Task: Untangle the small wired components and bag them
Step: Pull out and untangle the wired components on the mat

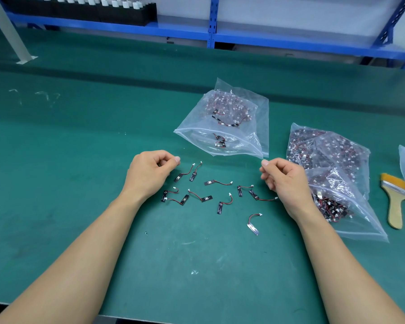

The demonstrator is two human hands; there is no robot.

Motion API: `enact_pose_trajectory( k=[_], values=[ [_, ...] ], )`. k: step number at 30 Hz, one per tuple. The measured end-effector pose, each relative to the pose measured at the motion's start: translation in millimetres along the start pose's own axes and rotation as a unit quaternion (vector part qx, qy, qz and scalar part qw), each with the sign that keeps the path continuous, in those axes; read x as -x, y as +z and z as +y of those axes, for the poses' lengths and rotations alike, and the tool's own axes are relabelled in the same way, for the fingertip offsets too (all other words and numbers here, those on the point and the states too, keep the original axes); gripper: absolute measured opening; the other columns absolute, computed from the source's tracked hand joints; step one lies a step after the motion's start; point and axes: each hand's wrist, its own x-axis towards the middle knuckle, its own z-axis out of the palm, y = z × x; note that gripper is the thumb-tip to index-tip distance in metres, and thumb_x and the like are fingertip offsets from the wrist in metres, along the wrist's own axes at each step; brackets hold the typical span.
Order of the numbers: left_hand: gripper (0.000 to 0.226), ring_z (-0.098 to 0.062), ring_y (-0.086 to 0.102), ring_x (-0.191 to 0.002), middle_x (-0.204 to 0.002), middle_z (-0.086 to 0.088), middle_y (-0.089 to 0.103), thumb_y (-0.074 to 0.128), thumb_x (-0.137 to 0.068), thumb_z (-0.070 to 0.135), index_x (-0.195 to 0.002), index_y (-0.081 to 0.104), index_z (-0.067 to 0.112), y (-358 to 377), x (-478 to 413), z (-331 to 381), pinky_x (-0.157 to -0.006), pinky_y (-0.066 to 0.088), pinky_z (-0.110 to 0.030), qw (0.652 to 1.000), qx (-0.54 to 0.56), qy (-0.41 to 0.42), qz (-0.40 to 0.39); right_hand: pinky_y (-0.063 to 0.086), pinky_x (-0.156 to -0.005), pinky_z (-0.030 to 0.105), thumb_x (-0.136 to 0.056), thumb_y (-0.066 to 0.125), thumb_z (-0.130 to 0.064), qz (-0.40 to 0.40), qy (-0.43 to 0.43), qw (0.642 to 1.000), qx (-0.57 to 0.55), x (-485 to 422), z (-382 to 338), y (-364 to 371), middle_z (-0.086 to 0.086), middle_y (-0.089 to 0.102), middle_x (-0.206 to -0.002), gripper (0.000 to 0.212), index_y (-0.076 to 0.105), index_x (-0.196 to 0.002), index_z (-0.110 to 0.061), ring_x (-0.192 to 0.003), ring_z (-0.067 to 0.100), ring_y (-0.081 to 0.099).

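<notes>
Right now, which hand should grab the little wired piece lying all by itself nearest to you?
The right hand, probably. The lone piece lies just below it, near that wrist, while the left hand sits across the other pieces, farther away. Both hands look empty, with fingers curled.

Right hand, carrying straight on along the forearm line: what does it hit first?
Probably the near right corner of the open clear bag, at its zip mouth, just beyond the right hand's thumb. Height above the table is unclear, so it might pass over the corner.
</notes>
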Motion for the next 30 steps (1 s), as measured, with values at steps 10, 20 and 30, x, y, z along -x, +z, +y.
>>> enact_pose_trajectory(
  k=[10,20,30],
  values=[
    [0.023,-0.007,0.040,-0.049,-0.054,0.011,0.054,0.069,-0.089,0.039,-0.071,0.070,0.024,0.0,0.3,1.1,-0.059,0.035,-0.027,1.000,-0.004,-0.001,-0.001,0.038,-0.050,0.015,-0.097,0.064,-0.019,-0.001,-0.001,1.000,0.001,0.5,-0.9,0.3,-0.002,0.061,-0.058,0.028,0.066,-0.070,-0.011,-0.046,0.008,0.043],
    [0.022,-0.007,0.039,-0.049,-0.053,0.013,0.053,0.069,-0.089,0.040,-0.072,0.070,0.027,-0.1,0.0,-0.3,-0.060,0.036,-0.028,1.000,0.002,0.003,-0.003,0.038,-0.050,0.016,-0.097,0.065,-0.020,-0.003,-0.002,1.000,0.006,0.3,-0.8,0.3,0.001,0.061,-0.059,0.030,0.067,-0.068,-0.015,-0.047,0.011,0.043],
    [0.023,-0.006,0.040,-0.049,-0.054,0.012,0.055,0.069,-0.090,0.038,-0.070,0.070,0.025,0.0,-0.4,-0.2,-0.059,0.036,-0.027,1.000,-0.003,0.006,-0.004,0.039,-0.050,0.016,-0.097,0.064,-0.019,-0.003,-0.005,1.000,0.011,0.2,-0.1,0.1,0.001,0.061,-0.059,0.030,0.067,-0.068,-0.014,-0.047,0.011,0.043]
  ],
)
